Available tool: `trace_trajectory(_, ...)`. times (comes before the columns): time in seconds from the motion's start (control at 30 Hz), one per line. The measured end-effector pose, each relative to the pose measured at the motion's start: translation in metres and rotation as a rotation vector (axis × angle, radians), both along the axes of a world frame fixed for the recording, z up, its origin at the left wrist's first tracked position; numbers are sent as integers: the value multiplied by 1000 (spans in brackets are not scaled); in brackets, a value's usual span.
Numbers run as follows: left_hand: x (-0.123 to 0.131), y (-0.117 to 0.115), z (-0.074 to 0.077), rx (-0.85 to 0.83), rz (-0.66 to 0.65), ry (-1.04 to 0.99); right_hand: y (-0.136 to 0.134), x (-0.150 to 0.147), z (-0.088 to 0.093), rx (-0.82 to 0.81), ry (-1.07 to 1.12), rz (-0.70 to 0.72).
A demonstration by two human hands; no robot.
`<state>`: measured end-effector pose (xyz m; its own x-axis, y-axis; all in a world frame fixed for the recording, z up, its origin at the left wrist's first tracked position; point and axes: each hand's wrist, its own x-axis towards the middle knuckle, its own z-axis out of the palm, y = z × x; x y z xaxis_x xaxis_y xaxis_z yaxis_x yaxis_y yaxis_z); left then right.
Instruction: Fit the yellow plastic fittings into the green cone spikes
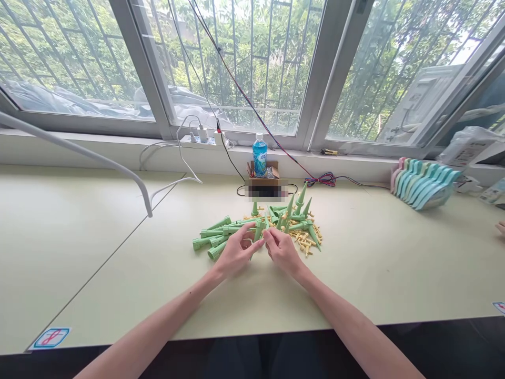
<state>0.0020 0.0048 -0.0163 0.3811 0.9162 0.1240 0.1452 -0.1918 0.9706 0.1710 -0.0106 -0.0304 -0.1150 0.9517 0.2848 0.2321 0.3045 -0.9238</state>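
My left hand is closed around a green plastic cone-shaped spike, its wide collar up. Right beside it, my right hand pinches thumb and finger together against the spike's side; whatever is in that pinch is hidden. Several green spikes with ribbed collars lie to the left of my hands. Beyond and to the right, more green spikes lie or stand with points up, among a heap of small yellow plastic fittings.
Behind the pile, a blue-labelled bottle stands in a small cardboard box. Coiled cable and a row of pastel plastic pieces sit to the right. A white tube arches over the left. Another person's fingers show at the right edge.
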Motion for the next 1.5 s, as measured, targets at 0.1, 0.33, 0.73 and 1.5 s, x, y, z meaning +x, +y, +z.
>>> trace_trajectory(0.1, -1, 1, -1, 0, -3, 4, -1, 0, 2, -1, -7, 17)
trace_trajectory(0.33, -1, 2, 0, 3, -26, -16, -2, 1, 3, 26, -26, 24)
trace_trajectory(0.73, -2, 1, -6, 124, 57, 103, -4, 2, 3, 82, -100, -9)
trace_trajectory(1.5, -1, 1, -5, 200, 98, 171, -2, 1, 1, 89, -143, -28)
